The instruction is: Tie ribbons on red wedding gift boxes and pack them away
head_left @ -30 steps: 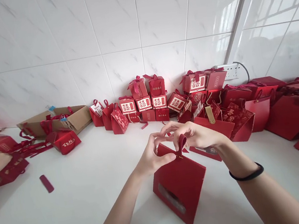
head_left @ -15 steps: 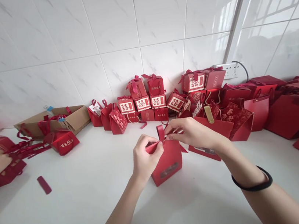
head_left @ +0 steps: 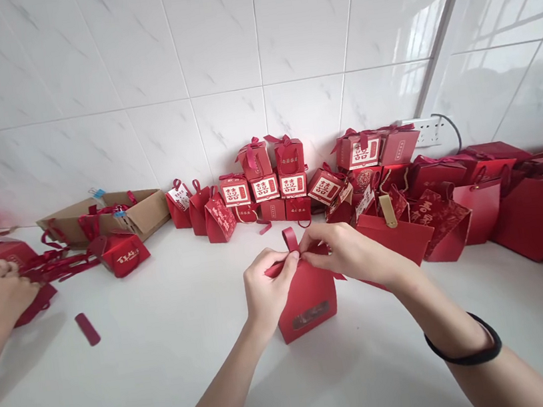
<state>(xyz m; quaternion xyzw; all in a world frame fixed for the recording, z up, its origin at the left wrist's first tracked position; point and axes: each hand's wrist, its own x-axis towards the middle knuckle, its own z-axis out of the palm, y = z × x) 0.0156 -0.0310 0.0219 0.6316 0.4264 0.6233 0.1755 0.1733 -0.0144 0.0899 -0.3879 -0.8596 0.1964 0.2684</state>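
A red gift box [head_left: 307, 296] with a small clear window low on its front stands upright on the white table in front of me. At its top edge, a loop of red ribbon [head_left: 290, 238] sticks up between my hands. My left hand [head_left: 269, 285] pinches the ribbon with thumb and fingertips at the loop's base. From the other side, my right hand [head_left: 341, 251] is also closed on the ribbon, its thumb and index finger nearly meeting the left fingertips. A ribbon end shows below the right hand. Exactly where the ribbon crosses is hidden by my fingers.
Behind stand stacked red boxes [head_left: 264, 189] with ribbons. Many larger red boxes [head_left: 540, 213] crowd the right side. A cardboard tray [head_left: 146, 214] with ribbons sits back left, near a loose ribbon piece [head_left: 88, 329]. Another person's hands [head_left: 4, 291] work at far left.
My fingertips have drawn closer together at the base of the ribbon loop. The red flap or ribbon by my left hand shows less. The view has shifted slightly left.
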